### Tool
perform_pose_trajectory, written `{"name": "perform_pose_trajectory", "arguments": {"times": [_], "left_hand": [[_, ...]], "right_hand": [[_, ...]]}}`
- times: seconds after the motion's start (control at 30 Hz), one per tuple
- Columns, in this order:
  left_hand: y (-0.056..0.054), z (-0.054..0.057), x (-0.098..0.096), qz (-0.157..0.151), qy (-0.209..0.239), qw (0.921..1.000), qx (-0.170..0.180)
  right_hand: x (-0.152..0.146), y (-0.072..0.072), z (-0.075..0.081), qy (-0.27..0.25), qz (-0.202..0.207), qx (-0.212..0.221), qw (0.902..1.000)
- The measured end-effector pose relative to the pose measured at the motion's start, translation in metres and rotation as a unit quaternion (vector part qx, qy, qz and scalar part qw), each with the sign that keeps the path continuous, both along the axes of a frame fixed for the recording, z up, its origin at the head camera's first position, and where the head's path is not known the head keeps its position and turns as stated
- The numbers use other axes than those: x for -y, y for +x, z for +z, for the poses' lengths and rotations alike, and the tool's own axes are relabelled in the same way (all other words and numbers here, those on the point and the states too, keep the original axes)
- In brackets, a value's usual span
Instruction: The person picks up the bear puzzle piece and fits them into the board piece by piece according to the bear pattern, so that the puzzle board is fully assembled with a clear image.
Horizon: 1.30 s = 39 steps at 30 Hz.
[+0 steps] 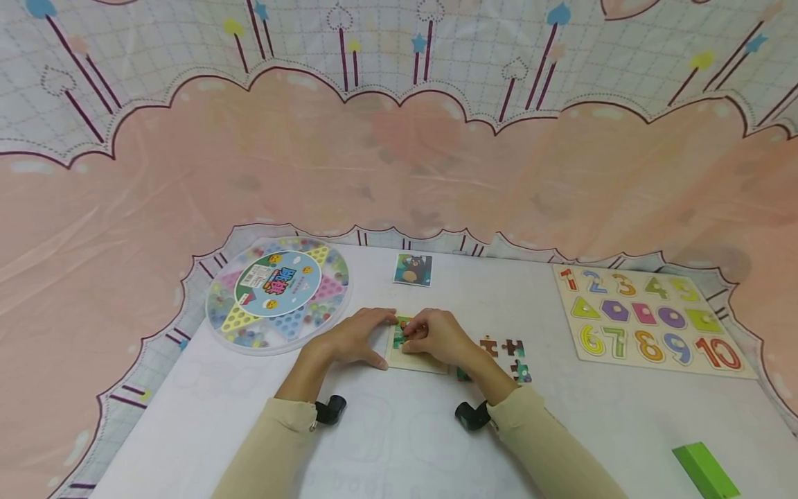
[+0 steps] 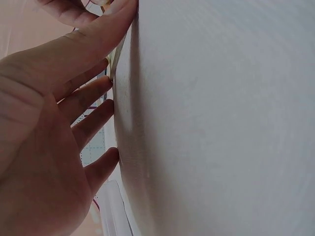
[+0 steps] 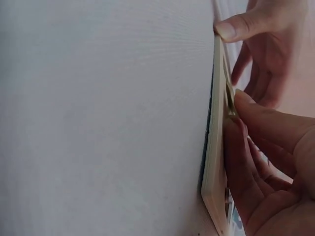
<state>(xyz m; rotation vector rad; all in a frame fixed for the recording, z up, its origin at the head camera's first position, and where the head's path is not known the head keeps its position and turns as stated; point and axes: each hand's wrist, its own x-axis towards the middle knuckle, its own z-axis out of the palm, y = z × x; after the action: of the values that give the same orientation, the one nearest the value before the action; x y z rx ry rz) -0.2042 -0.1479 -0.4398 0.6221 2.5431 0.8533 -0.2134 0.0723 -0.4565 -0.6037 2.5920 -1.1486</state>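
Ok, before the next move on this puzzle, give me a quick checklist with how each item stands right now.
1. Tray steadied: ok. The left hand touches the left side of the puzzle tray.
2. Piece gripped: ok. The right hand pinches a thin puzzle piece between thumb and finger.
3. Piece seated flat: not ok. It sits at a tilt in the right wrist view.
4. Slot beneath it matches: cannot tell. The right hand covers that spot.
5. All loose pieces visible: not ok. The right forearm hides part of the group.
6. Picture card in sight: ok. It lies face up beyond the tray.
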Motion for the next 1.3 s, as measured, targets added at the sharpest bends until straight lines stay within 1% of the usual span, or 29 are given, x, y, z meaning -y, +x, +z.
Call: {"name": "perform_pose_trajectory", "arguments": {"times": [0.2, 0.3, 0.43, 0.57, 0.8, 0.9, 1.3], "left_hand": [[0.0003, -0.0003, -0.0003, -0.002, 0.004, 1.0, 0.001], [0.0002, -0.0004, -0.0005, -0.001, 0.005, 1.0, 0.002], [-0.0006, -0.0015, -0.0001, 0.001, 0.004, 1.0, 0.003], [-0.0009, -0.0022, 0.0003, 0.0, 0.003, 1.0, 0.001], [-0.0005, -0.0019, -0.0001, -0.001, 0.003, 1.0, 0.001], [-0.0002, -0.0017, -0.0002, -0.001, 0.005, 1.0, 0.002], [-0.0004, -0.0014, -0.0003, -0.001, 0.004, 1.0, 0.003]], "right_hand": [[0.0038, 0.0023, 0.0012, 0.021, -0.019, -0.019, 0.9994], [0.0053, 0.0032, 0.0021, 0.033, -0.028, -0.021, 0.9988], [0.0073, 0.0028, 0.0012, 0.038, -0.034, -0.017, 0.9986], [0.0081, 0.002, -0.0001, 0.041, -0.034, -0.018, 0.9984], [0.0055, 0.0001, 0.0007, 0.044, -0.012, -0.015, 0.9988], [0.0051, -0.0006, 0.0002, 0.045, -0.01, -0.013, 0.9988], [0.0084, -0.0012, 0.0011, 0.051, -0.037, 0.001, 0.9981]]}}
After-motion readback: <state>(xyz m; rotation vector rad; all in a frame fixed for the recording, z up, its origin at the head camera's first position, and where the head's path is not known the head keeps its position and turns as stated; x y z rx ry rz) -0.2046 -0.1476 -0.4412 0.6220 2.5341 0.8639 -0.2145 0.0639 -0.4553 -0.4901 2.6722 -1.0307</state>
